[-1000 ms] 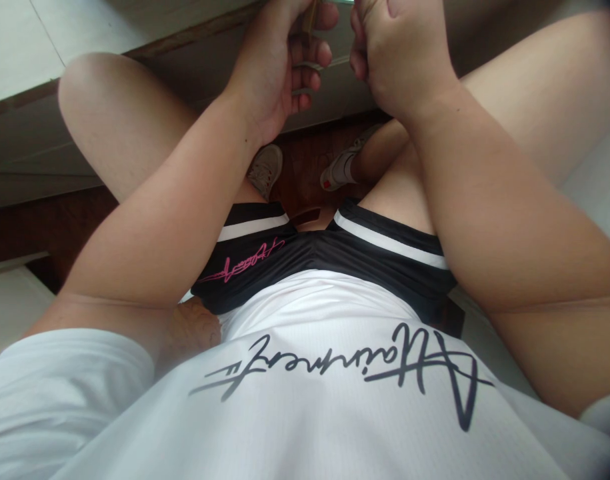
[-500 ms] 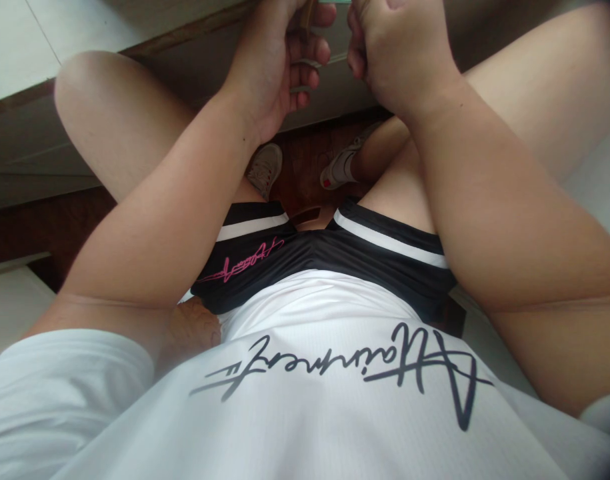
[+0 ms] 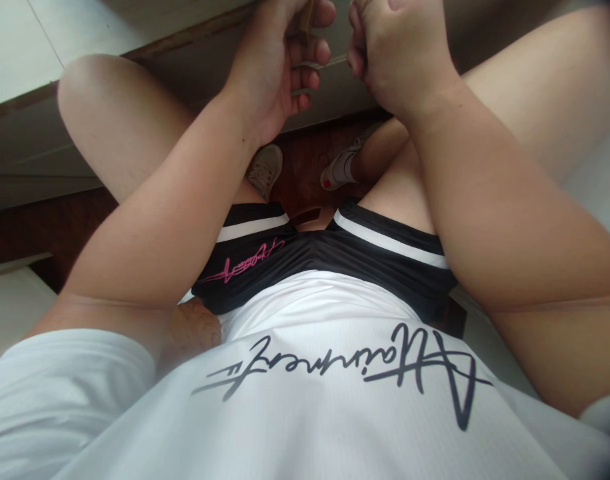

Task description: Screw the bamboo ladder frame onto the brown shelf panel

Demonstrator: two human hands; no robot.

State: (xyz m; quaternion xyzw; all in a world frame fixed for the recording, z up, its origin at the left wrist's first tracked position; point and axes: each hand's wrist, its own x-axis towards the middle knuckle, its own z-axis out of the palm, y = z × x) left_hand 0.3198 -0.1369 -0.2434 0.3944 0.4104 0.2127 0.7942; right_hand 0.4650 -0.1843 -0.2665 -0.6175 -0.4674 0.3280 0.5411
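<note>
**A:** Which object is the figure showing in use?

**B:** A narrow brown strip [image 3: 307,21], at the top edge of the frame, left of centre. It is lying against the curled fingers of the left hand [image 3: 279,70], with its upper part running out of view.

**A:** How is it likely to be handling?

**B:** Judging by its straight edge, it is probably behaving as a light, stiff piece, neither soft nor especially slippery; its fragility is remaining uncertain. A pinch between thumb and forefinger, along the narrow body, would be serving best.

**A:** And the hands?

**B:** The left is loosely grasping the strip, its lower fingers bending without closing; its thumb is not showing. The right hand [image 3: 402,60], top right of centre, is curling its fingers inward, its back turned to the viewer. Whether it is gripping anything, one cannot tell.

**A:** Where is the strip lying relative to both?

**B:** It is resting within the left hand and standing apart from the right, a gap separating the two. The desk [image 3: 15,50] is occupying the upper left; black shorts [image 3: 309,253] are filling the centre below.
</note>
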